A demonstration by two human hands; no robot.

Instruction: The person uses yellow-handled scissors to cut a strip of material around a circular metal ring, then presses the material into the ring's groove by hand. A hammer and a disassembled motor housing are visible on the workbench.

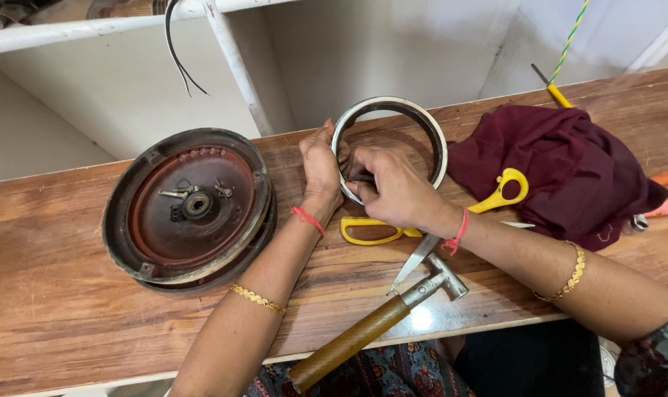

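So the ring is lying flat on the wooden bench, up near the back edge, off on its own and apart from the round pan to its left. Both hands are on its near-left rim: left hand curled over the outside, fingers closed on the edge, right hand pinching from inside, fingers bent tight on the same spot. Looks like mid-job to me. The ring's separated, the pan is open with its center hardware showing, nothing's back together yet.

Count: one ring, one pan, one pair of yellow scissors under the right wrist, one hammer at the front edge, one maroon cloth, one yellow screwdriver behind it.
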